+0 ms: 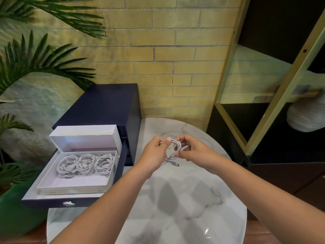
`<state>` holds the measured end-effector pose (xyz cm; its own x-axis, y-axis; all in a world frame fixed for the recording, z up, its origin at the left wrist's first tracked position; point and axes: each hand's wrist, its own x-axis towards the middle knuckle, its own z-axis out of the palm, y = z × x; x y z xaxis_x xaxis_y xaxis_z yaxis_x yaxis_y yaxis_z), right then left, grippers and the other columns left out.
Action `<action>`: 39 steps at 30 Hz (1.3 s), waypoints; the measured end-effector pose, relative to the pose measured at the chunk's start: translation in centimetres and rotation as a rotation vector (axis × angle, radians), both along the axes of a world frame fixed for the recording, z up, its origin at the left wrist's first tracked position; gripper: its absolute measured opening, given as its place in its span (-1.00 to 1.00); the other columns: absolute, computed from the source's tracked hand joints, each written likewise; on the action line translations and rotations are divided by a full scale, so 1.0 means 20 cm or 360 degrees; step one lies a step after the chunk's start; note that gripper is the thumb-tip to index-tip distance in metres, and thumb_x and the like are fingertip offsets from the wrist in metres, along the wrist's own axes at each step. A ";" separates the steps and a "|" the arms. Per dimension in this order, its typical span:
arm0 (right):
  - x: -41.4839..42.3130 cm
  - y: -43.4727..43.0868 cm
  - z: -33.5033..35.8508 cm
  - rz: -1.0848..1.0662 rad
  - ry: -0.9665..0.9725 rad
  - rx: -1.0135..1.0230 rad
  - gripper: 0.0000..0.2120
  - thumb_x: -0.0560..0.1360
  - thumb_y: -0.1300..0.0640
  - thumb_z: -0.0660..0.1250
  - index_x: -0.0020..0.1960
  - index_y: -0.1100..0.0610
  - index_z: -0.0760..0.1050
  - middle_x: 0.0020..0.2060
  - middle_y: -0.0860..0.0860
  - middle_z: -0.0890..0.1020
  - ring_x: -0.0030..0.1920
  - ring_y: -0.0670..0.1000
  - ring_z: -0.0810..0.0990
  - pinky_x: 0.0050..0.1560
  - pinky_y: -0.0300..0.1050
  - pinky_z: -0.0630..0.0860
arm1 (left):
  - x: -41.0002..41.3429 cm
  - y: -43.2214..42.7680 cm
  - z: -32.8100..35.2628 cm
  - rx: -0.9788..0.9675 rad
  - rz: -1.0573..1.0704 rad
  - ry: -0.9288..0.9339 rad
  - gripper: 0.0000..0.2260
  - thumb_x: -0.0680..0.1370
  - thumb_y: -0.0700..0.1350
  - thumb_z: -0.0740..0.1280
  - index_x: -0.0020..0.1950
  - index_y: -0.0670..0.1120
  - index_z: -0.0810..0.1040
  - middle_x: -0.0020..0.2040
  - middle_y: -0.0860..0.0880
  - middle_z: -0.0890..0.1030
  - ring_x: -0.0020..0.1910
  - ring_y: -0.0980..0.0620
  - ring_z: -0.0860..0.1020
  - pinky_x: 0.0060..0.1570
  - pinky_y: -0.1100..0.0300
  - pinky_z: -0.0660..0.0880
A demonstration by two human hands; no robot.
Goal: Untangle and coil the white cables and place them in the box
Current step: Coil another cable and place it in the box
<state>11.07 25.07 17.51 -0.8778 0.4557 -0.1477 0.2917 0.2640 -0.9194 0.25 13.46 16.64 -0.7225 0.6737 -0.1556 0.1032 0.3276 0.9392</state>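
Both hands hold one white cable (173, 149) above the round marble table (184, 199). My left hand (154, 152) grips the small coil at its left side, thumb on top. My right hand (191, 150) pinches the coil from the right. A silver plug end (175, 164) hangs below the coil, and a loose length of the cable (168, 133) trails in a loop on the table behind the hands. The white box (73, 186) sits in an open drawer at the left, with three coiled white cables (85, 165) side by side inside it. Its lid (84, 136) stands open behind.
The box rests in the pulled-out drawer (59, 202) of a dark blue cabinet (105, 106) against a yellow brick wall. A potted palm (26, 67) in a green pot stands at the left. A dark shelf unit (274, 103) with a ribbed vase (306, 117) is at the right.
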 end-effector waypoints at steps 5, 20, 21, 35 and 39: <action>0.02 0.02 -0.01 -0.0044 -0.0026 -0.0205 -0.76 0.52 0.14 0.35 0.18 -0.01 0.48 0.00 0.02 0.59 -0.12 -0.10 0.54 -0.11 -0.18 0.44 | -0.02 0.00 -0.02 0.0054 0.0042 -0.0097 -0.71 0.62 0.07 0.20 0.02 -0.16 0.51 -0.31 -0.02 0.46 -0.34 0.07 0.44 -0.20 0.15 0.39; 0.04 -0.01 -0.09 -0.0361 0.0168 -0.0847 -0.88 0.55 0.32 0.30 0.08 0.26 0.44 -0.19 0.20 0.59 -0.28 0.01 0.65 -0.24 -0.22 0.62 | 0.01 0.02 -0.02 0.0355 0.0199 -0.0472 -0.78 0.63 -0.01 0.22 0.00 -0.16 0.50 -0.36 -0.01 0.41 -0.36 0.07 0.42 -0.02 0.00 0.57; 0.04 -0.01 -0.09 -0.0400 0.0233 -0.0865 -0.89 0.54 0.33 0.30 0.06 0.26 0.44 -0.19 0.20 0.60 -0.29 0.00 0.66 -0.24 -0.23 0.62 | 0.01 0.02 -0.02 0.0365 0.0198 -0.0532 -0.78 0.63 -0.01 0.22 -0.01 -0.15 0.49 -0.38 0.00 0.39 -0.38 0.07 0.41 -0.01 -0.01 0.56; 0.03 -0.02 -0.08 -0.0370 0.0396 -0.1049 -0.90 0.52 0.39 0.29 0.01 0.29 0.52 -0.14 0.18 0.64 -0.14 0.05 0.64 -0.08 -0.21 0.63 | 0.01 -0.01 -0.01 0.0159 -0.0067 -0.0256 -0.74 0.54 0.10 0.33 -0.24 -0.03 0.58 -0.46 0.07 0.45 -0.37 0.05 0.50 -0.17 0.17 0.41; 0.02 -0.04 -0.06 -0.0327 0.0355 -0.1099 -0.84 0.59 0.26 0.25 0.06 0.31 0.56 -0.07 0.19 0.64 -0.07 0.07 0.62 -0.01 -0.17 0.62 | 0.01 -0.01 -0.01 0.0146 -0.0016 -0.0238 -0.78 0.56 0.10 0.31 -0.14 -0.01 0.59 -0.39 0.10 0.48 -0.38 0.09 0.47 -0.22 0.21 0.42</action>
<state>11.54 24.32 16.29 -0.8275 0.4819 -0.2881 0.0606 -0.4335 -0.8991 0.52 13.19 16.47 -0.6890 0.6970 -0.1984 -0.0373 0.2392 0.9702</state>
